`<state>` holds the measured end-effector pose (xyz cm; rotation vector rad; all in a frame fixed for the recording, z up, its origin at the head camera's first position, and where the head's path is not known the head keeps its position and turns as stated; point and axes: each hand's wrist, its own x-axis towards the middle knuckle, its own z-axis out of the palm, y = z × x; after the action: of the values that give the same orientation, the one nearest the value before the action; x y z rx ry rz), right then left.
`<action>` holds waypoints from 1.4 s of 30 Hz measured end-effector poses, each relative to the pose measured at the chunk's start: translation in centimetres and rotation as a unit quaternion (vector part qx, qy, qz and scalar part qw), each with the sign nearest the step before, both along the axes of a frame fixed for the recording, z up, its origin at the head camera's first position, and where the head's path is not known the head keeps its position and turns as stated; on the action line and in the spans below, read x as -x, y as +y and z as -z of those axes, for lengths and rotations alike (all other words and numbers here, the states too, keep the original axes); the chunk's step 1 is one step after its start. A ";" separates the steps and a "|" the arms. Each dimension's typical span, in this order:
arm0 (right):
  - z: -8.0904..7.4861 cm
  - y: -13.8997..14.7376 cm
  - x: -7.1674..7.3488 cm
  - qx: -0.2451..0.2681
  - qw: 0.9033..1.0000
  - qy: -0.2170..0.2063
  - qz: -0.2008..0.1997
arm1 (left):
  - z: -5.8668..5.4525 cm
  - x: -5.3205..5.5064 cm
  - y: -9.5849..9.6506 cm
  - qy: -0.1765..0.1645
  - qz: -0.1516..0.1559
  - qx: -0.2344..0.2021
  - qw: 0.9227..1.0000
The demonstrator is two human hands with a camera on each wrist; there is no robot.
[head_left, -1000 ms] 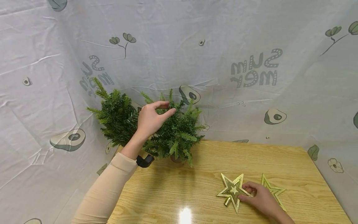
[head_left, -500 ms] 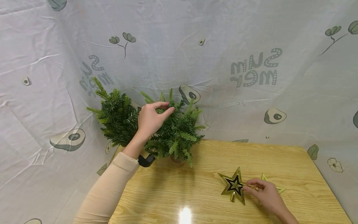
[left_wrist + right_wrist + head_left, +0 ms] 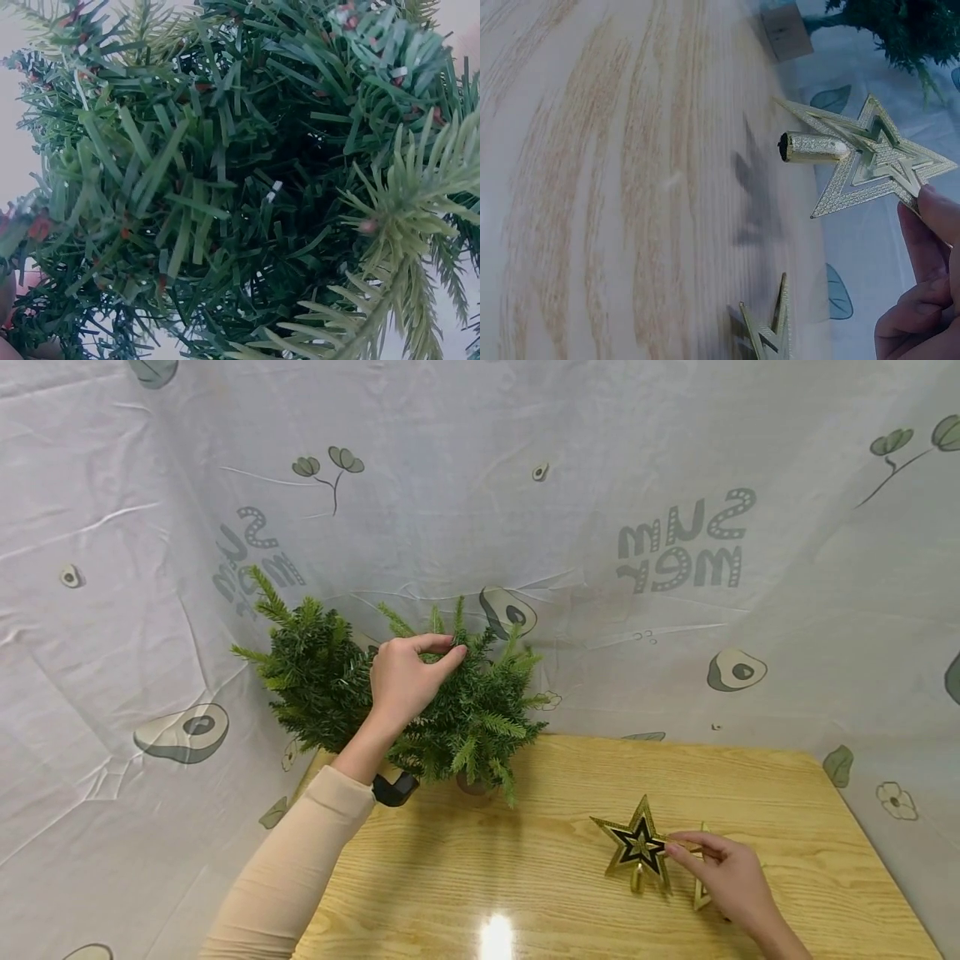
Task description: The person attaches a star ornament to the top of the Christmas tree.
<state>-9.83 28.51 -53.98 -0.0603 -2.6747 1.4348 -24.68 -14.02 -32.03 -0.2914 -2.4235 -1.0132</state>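
Observation:
My right hand [image 3: 731, 878] pinches a gold star tree topper [image 3: 640, 842] by one point, between thumb and fingers. In the right wrist view the topper [image 3: 885, 154] stands above the tabletop, its short socket [image 3: 814, 147] with the dark open end facing left. A small artificial Christmas tree [image 3: 480, 718] stands at the back of the table. At its top, the thumb and fingertips of my left hand [image 3: 405, 677] pinch the upright tip sprig. Foliage [image 3: 225, 187] fills the left wrist view and hides most of that hand.
A second gold star [image 3: 702, 885] lies on the wooden table [image 3: 585, 777], partly hidden behind my right hand. Another green artificial tree [image 3: 311, 668] stands to the left, overlapped by my left arm. A printed cloth [image 3: 600, 510] hangs behind and beside the table.
My right hand has lifted the star topper from the table and tilted it more upright, shifting slightly right and away from me. The left thumb has closed in slightly at the treetop.

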 end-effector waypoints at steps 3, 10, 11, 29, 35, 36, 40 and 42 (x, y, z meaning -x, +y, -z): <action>-0.3 0.1 -0.1 0.010 1.000 0.005 0.005 | 0.0 0.0 0.1 0.009 0.003 -0.002 1.000; -1.0 0.5 0.0 0.031 0.999 0.016 0.023 | 0.1 -0.2 0.2 0.021 0.014 -0.012 1.000; -1.0 0.6 0.0 0.032 0.999 0.020 0.024 | 0.1 -0.2 0.2 0.022 0.014 -0.014 1.000; -3.1 1.1 0.0 0.031 0.995 0.070 0.059 | 0.2 -0.8 0.5 0.050 0.014 -0.009 0.999; -3.5 1.4 -0.1 0.036 0.995 0.060 0.066 | 0.1 -1.1 1.0 0.061 0.015 -0.009 0.998; -3.6 1.4 -0.1 0.036 0.995 0.058 0.067 | 0.1 -1.2 1.1 0.062 0.016 -0.010 0.998; -3.6 1.7 -0.2 0.036 0.995 0.060 0.071 | 0.0 -1.4 1.5 0.068 0.021 -0.014 0.997; -3.7 1.8 -0.2 0.035 0.995 0.064 0.072 | -0.1 -1.5 1.7 0.074 0.025 -0.018 0.997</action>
<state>-9.62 30.30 -50.33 -0.1585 -2.4636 1.4366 -23.14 -12.32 -31.92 -0.4030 -2.2737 -1.0181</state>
